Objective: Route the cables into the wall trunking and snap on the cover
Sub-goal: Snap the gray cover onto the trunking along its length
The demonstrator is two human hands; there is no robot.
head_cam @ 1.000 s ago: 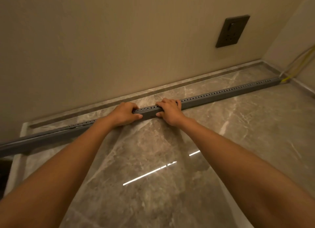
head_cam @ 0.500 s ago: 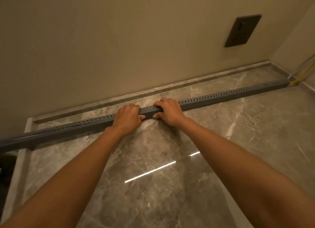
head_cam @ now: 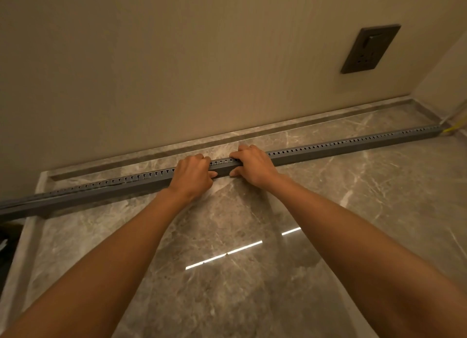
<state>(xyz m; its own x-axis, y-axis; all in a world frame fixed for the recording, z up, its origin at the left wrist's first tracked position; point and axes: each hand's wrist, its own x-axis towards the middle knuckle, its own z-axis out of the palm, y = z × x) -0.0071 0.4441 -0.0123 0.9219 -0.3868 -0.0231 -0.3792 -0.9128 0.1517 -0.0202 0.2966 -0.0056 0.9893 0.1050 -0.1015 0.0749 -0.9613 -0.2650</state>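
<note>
- Left hand [head_cam: 192, 174] is clamped over the grey slotted trunking [head_cam: 328, 147], fingers curled over its top.
- Right hand [head_cam: 253, 164] grips the same trunking just beside it, thumb on the near face.
- Trunking lies along the marble floor [head_cam: 252, 274], near its far edge by the wall [head_cam: 177, 60].
- Yellow cables [head_cam: 454, 127] emerge at the far right corner.
- A dark socket [head_cam: 370, 49] sits on the wall.

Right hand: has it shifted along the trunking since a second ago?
Yes: the right hand slid leftward along the trunking, away from the wall socket.
</note>
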